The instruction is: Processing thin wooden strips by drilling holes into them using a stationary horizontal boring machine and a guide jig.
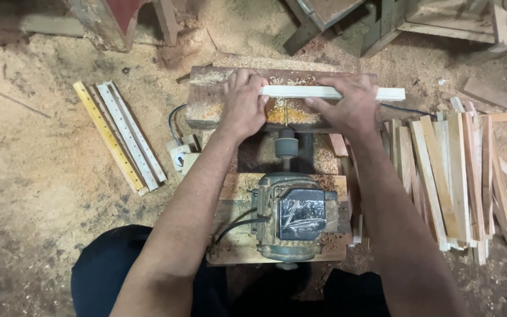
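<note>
On top of the small rough wooden work table [206, 97], dusted with sawdust, both hands press a long pale wooden strip [330, 92] flat and crosswise. Left hand [243, 105] closed over the strip's left end, fingers curled over the top edge, thumb side down on the table. Right hand [350, 104] clamps the strip further right, fingers wrapped over it, palm behind; the strip's right end sticks out past this hand. Grip at two spots looks meant to keep the strip level and steady over the slot at the table's middle, where an orange-brown patch shows between the hands, probably the cutter area, not clear.

Below the table, a grey-green electric motor [291, 217] sits on a wooden base board [233, 246], shaft pointing up toward the table, so it seems to drive whatever sits in the slot. Black cable runs off the motor's left side.

Right of the motor, a loose pile of cut wooden slats [447, 176] lies within easy reach of the right arm. Left on the sawdust floor [36, 176], a few yellow and white flat strips [121, 135] lie side by side, apart from the pile. White wall-type socket block [180, 155] lies just left of the table.
</note>
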